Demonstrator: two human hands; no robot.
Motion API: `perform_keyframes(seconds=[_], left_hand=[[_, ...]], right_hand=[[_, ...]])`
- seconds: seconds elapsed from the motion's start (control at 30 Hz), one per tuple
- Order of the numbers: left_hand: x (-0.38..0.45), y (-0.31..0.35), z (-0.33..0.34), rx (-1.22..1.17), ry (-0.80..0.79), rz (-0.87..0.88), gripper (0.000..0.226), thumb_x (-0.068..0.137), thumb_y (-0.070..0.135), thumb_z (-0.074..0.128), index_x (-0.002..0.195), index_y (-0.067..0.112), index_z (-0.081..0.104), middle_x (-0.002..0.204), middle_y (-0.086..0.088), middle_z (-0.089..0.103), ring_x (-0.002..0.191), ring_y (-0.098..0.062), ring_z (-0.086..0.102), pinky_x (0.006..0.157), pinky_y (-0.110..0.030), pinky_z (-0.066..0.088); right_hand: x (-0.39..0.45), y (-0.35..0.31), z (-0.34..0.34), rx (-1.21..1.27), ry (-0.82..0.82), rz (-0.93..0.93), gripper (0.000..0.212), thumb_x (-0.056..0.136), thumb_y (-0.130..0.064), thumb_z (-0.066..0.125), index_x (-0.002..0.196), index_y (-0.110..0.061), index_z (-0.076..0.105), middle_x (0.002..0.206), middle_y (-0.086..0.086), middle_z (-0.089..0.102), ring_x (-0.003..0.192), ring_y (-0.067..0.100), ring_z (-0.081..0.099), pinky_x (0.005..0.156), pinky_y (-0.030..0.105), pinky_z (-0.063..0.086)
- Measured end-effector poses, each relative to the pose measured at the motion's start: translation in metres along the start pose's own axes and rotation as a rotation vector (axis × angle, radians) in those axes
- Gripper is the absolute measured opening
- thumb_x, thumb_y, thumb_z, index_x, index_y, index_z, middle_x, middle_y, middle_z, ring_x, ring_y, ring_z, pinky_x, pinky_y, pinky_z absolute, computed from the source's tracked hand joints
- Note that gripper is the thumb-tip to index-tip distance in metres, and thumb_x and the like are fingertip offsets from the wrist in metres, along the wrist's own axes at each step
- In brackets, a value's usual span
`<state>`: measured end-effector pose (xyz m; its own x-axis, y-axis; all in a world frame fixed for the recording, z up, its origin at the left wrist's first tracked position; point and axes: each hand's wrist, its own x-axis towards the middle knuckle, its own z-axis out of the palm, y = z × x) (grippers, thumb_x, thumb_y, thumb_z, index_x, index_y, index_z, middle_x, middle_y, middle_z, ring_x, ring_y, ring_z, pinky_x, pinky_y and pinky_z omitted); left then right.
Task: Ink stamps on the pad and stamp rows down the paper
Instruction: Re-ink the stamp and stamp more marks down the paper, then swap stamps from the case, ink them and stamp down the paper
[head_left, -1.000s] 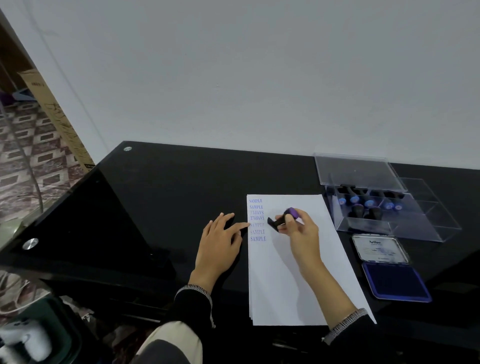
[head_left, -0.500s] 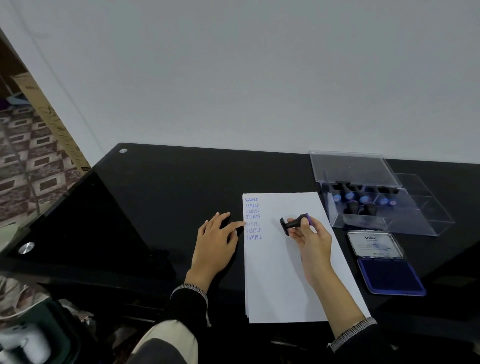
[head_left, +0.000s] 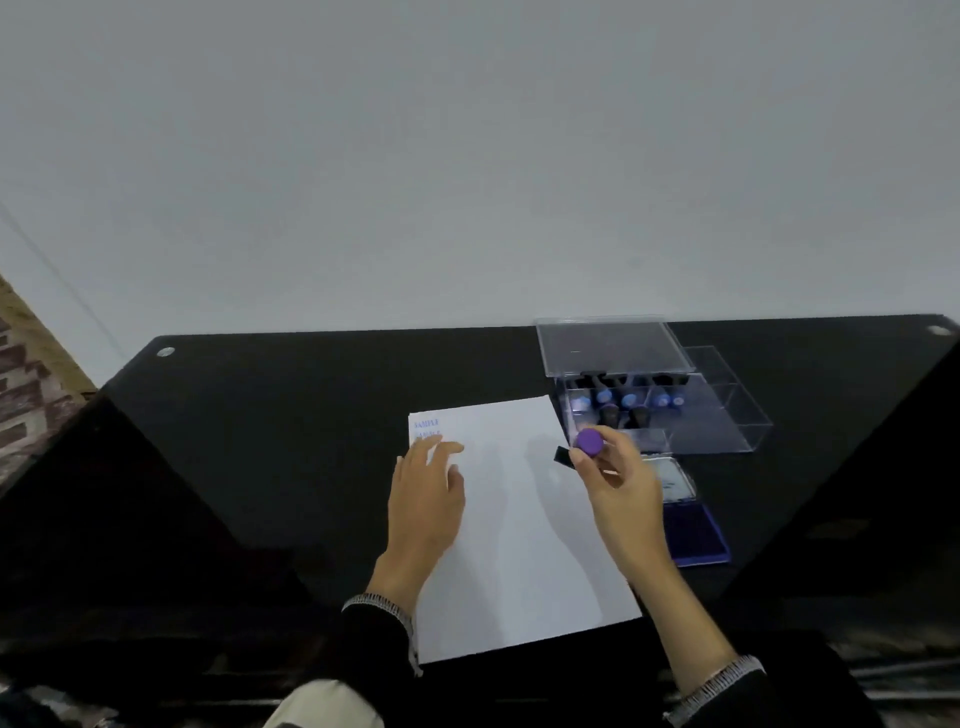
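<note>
Case, clear, lid up, at 1 o'clock: several stamps inside. Pad open at 3 o'clock. Right hand pinches stamp over paper; left hand flat, fingers apart, on paper.

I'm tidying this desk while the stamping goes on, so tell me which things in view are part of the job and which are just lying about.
Part of the job:
- stamp, held in the right hand
- paper, left hand resting flat on it
- ink pad, lid open
- clear box of spare stamps

Just lying about:
- cardboard box at the far left, beyond the desk
</note>
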<state>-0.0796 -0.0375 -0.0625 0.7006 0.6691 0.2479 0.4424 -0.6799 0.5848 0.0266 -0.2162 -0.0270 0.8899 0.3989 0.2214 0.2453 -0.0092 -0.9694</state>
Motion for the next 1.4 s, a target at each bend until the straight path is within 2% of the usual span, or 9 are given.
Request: perform_keyframes(seconds=[0.1,0.3,0.53,0.63,0.77,0.97,1.07,1.27,1.4], left_hand=[[-0.002,0.034,0.028,-0.109,-0.038,0.026,0.025,0.098,0.019,0.048,0.12,0.027,0.058,0.14,0.006,0.047,0.133,-0.014,0.038,0.113,-0.036,0.032],[-0.005,0.055,0.064,-0.01,-0.106,0.153,0.028,0.098,0.019,0.049,0.124,0.024,0.058,0.139,0.006,0.049,0.134,-0.014,0.038,0.116,-0.035,0.027],[-0.012,0.046,0.069,-0.027,-0.085,0.207,0.027,0.098,0.019,0.046,0.121,0.022,0.059,0.134,0.01,0.051,0.132,-0.009,0.038,0.116,-0.023,0.013],[-0.012,0.048,0.068,-0.034,-0.081,0.2,0.027,0.098,0.021,0.045,0.122,0.024,0.058,0.134,0.012,0.051,0.131,-0.007,0.037,0.116,-0.023,0.014],[-0.012,0.047,0.069,-0.04,-0.082,0.196,0.027,0.098,0.023,0.044,0.122,0.025,0.057,0.134,0.013,0.05,0.131,-0.005,0.037,0.116,-0.021,0.014],[-0.008,0.046,0.069,-0.092,-0.105,0.161,0.023,0.097,0.023,0.049,0.117,0.029,0.058,0.128,0.02,0.047,0.125,-0.001,0.039,0.114,-0.023,0.022],[0.004,0.048,0.064,-0.162,-0.148,0.11,0.016,0.096,0.026,0.053,0.108,0.031,0.061,0.118,0.02,0.053,0.109,0.002,0.045,0.098,-0.019,0.036],[0.053,0.073,0.05,-0.296,-0.105,-0.032,0.014,0.097,0.029,0.052,0.107,0.03,0.062,0.117,0.014,0.06,0.109,-0.004,0.052,0.087,-0.021,0.04],[0.082,0.088,0.051,-0.245,-0.097,-0.036,0.016,0.097,0.03,0.052,0.108,0.027,0.063,0.118,0.009,0.06,0.107,-0.006,0.052,0.085,-0.024,0.043]], right_hand=[[0.0,0.003,-0.035,-0.04,0.129,-0.019,0.02,0.088,-0.019,0.066,0.105,-0.029,0.063,0.094,-0.012,0.068,0.088,-0.001,0.063,0.076,0.014,0.048],[0.012,0.012,-0.077,-0.006,0.189,0.023,0.021,0.089,-0.016,0.063,0.105,-0.03,0.061,0.096,-0.008,0.068,0.092,0.004,0.065,0.079,0.017,0.051],[0.074,0.003,-0.057,0.0,0.079,-0.02,0.021,0.09,-0.018,0.062,0.107,-0.028,0.052,0.087,-0.007,0.07,0.081,0.011,0.069,0.072,0.028,0.057],[0.103,0.003,-0.04,-0.134,-0.036,0.009,0.015,0.09,-0.023,0.063,0.098,-0.026,0.051,0.089,0.0,0.066,0.08,0.022,0.067,0.063,0.031,0.055],[0.128,0.013,-0.025,-0.394,-0.148,0.03,0.016,0.092,-0.031,0.059,0.094,-0.018,0.049,0.084,0.003,0.061,0.075,0.018,0.057,0.06,0.026,0.044],[0.145,0.02,-0.027,-0.585,-0.266,0.108,0.015,0.093,-0.03,0.058,0.089,-0.019,0.048,0.089,0.003,0.058,0.082,0.024,0.056,0.072,0.041,0.051],[0.144,0.026,-0.024,-0.625,-0.379,0.17,0.013,0.091,-0.034,0.06,0.087,-0.023,0.054,0.103,0.008,0.06,0.091,0.026,0.059,0.085,0.045,0.05],[0.142,0.027,-0.018,-0.81,-0.374,0.147,0.024,0.089,-0.033,0.064,0.112,-0.028,0.069,0.111,0.001,0.069,0.097,0.021,0.062,0.076,0.031,0.049],[0.139,0.023,-0.014,-0.864,-0.284,0.155,0.023,0.083,-0.038,0.07,0.099,-0.022,0.073,0.097,0.001,0.07,0.084,0.018,0.063,0.068,0.029,0.049]])
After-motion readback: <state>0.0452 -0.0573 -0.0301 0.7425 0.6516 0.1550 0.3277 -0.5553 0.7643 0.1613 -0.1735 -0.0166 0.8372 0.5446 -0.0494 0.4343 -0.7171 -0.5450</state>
